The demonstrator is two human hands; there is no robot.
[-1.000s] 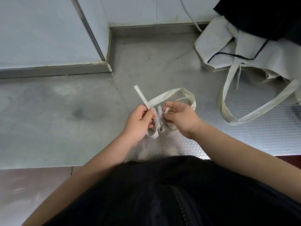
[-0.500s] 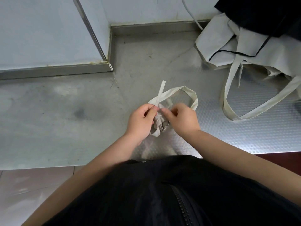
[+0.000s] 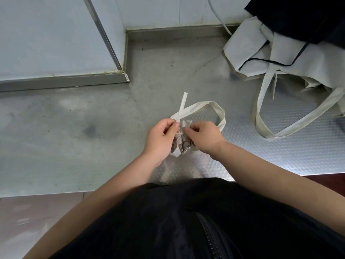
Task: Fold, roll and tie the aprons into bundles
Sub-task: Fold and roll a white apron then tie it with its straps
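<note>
A steel desk [image 3: 74, 137] fills most of the view, plain and smudged on its 9 o'clock half and dimpled toward 3 o'clock. Pale wall panels [image 3: 46, 34] with a metal kerb close it off from 10 to 12 o'clock. The person's black zipped jacket [image 3: 168, 221] takes up the whole 6 o'clock edge, and both bare forearms reach out over it toward the centre.

At 2 o'clock lies a loose pile of cream aprons [image 3: 298, 58], one edged with a thin black line, with a black cloth [image 3: 308, 14] lying over its far side. A long apron strap [image 3: 261, 101] hangs out of the pile and loops across the dimpled steel toward 3 o'clock, well apart from the hands. A white cable [image 3: 218, 17] runs down the wall at 1 o'clock and goes behind the pile.

The left hand [image 3: 160, 137] and right hand [image 3: 203, 137] meet at the centre, knuckles up, and hide both sides of the bundle [image 3: 182, 146], a small rolled apron held between them just above the desk. Only its crumpled lower end and a bit of its top show.

A wide strap [image 3: 218, 107] arches from the bundle's top out toward 1 o'clock and comes back down behind the right hand. A thin tie [image 3: 183, 103] crosses over it and points to 12 o'clock.

The left fingers [image 3: 172, 126] pinch the thin tie at its base between thumb and forefinger. The right fingers [image 3: 188, 130] are curled and pinch the top of the bundle; whether they catch cloth or tie is hidden.
</note>
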